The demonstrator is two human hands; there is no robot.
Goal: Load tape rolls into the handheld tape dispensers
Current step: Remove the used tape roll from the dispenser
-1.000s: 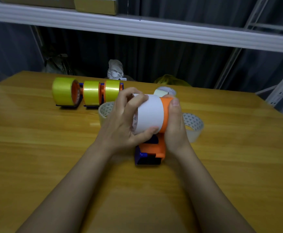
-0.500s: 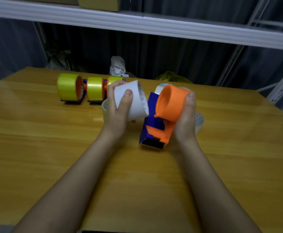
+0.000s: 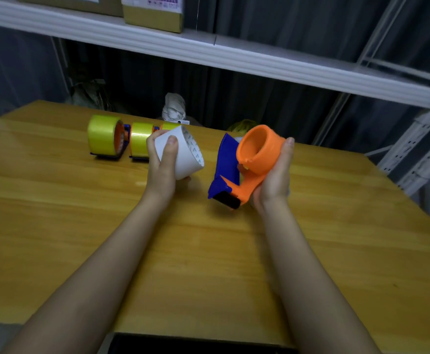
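A wooden bench (image 3: 55, 226) under a white shelf (image 3: 234, 57) carries the work, with two dispensers already loaded with yellow tape (image 3: 104, 136) standing side by side at its far left; a third yellow roll behind the left hand is mostly hidden. Above the middle of the bench, the right hand (image 3: 275, 180) is clamped around the back of an orange and blue dispenser (image 3: 244, 169), tilted so its empty orange hub (image 3: 257, 146) faces the left hand. That left hand (image 3: 161, 166) wraps fingers and thumb around a white tape roll (image 3: 183, 154), held in the air near the hub but apart from it, its patterned core open toward the dispenser. By the look of it, two or three dispensers are finished and this one is not yet loaded: the white roll has to slide onto the hub, and the tape end be fed through
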